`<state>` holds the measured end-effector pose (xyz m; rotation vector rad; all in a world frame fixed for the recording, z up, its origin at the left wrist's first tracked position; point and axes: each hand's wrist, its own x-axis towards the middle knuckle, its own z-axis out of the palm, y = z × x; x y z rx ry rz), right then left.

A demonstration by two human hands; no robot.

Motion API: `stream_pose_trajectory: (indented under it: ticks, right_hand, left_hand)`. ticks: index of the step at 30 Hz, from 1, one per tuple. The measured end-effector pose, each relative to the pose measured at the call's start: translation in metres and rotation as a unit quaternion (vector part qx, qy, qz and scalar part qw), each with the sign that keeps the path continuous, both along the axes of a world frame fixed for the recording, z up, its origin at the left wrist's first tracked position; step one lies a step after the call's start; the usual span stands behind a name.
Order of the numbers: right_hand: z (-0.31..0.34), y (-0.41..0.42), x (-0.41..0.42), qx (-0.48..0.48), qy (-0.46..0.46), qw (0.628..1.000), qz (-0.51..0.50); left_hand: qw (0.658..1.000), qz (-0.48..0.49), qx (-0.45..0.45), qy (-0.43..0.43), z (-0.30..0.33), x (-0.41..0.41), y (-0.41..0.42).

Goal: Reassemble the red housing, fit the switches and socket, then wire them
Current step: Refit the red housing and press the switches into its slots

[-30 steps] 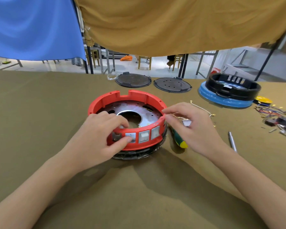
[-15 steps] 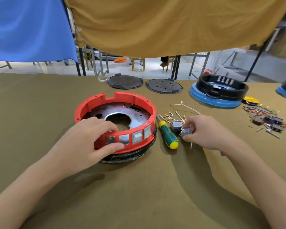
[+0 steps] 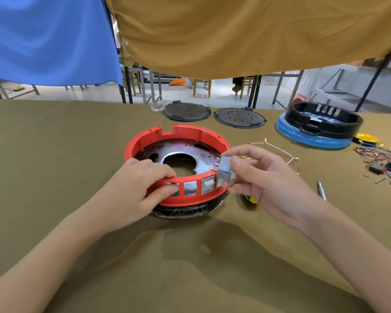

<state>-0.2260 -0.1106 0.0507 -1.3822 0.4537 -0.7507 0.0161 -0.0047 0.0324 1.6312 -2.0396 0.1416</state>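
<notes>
Olive-brown cloth (image 3: 54,166) over the whole work surface, creased into soft folds near the bottom edge. Above the far edge, a blue curtain (image 3: 43,37) at left and a mustard-tan curtain (image 3: 246,35) at right, hung side by side; below their hems, pale floor, dark metal table legs and wooden stools (image 3: 201,86) in the room behind.

At centre, the red housing (image 3: 178,136), a ring seated on a black base (image 3: 185,211), with a metal plate (image 3: 190,152) with a large round hole inside. Along its near wall, a row of rectangular openings. Left hand (image 3: 133,190) gripping that near wall, fingers over the rim, thumb pressed on the outside. Right hand (image 3: 264,184) pinching a small grey switch (image 3: 225,170) between thumb and fingers, held just beside the housing's right end, metal prongs toward the ring.

Beneath the right hand, the yellow-and-green tip of a screwdriver (image 3: 251,198). Further right, loose pale wires (image 3: 271,145) with ring terminals, a metal pen-like tool (image 3: 321,190), and a tangle of coloured wires and small parts (image 3: 384,161). At the far edge, 2 black round lids (image 3: 186,111), and a black ring on a blue base (image 3: 314,136).
</notes>
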Motion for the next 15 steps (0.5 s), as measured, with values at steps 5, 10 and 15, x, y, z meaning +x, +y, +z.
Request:
stream_pose_trajectory:
  ticks: [5, 10, 15]
  right_hand:
    - [-0.010, 0.011, 0.008, 0.074, -0.019, 0.997, -0.003]
    - [-0.019, 0.026, 0.017, -0.114, 0.013, 0.990, -0.077]
    - [-0.026, 0.030, 0.027, -0.260, 0.034, 0.956, -0.130]
  left_hand:
    - [0.998, -0.008, -0.033, 0.056, 0.001, -0.006, 0.002]
    - [0.990, -0.033, -0.093, 0.103, 0.000, -0.028, 0.003]
    - [0.982, -0.065, -0.085, 0.155, -0.003, -0.031, 0.000]
